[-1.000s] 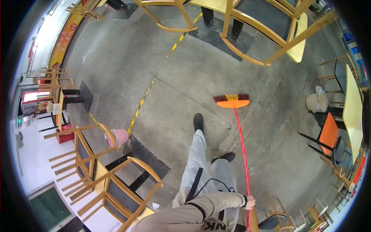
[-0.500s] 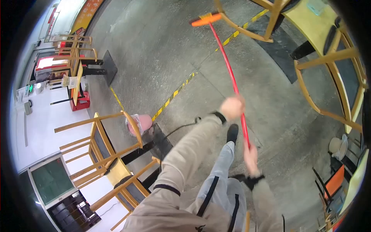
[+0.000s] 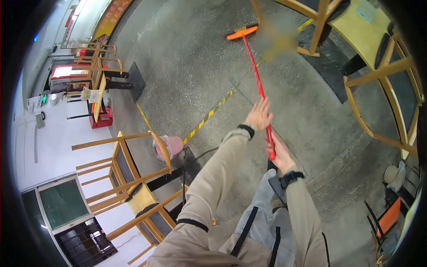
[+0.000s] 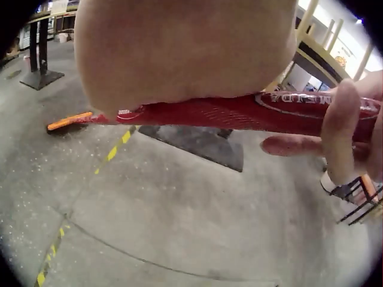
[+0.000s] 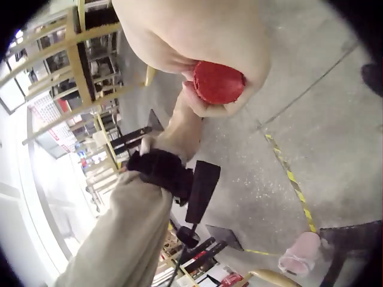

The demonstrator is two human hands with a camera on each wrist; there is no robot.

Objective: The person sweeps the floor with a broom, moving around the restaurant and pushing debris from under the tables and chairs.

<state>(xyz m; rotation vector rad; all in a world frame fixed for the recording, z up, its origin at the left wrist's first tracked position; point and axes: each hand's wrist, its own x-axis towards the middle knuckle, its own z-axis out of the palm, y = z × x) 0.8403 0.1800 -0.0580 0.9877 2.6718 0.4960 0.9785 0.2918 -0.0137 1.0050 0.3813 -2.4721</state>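
1. A grey concrete floor [image 3: 187, 66] is seen across most of the frame, speckled and worn.
2. A yellow-and-black striped line [image 3: 209, 113] is marked on it, running from centre towards the upper right.
3. The orange head of a broom [image 3: 257, 84] is rested on the floor at top centre.
4. A pink bin [image 3: 171, 146] is stood left of centre, just beside a black base plate [image 3: 191, 162].
5. A red crate [image 3: 101, 119] is placed at the left.
6. A white bucket [image 3: 393, 174] is set at the right edge.
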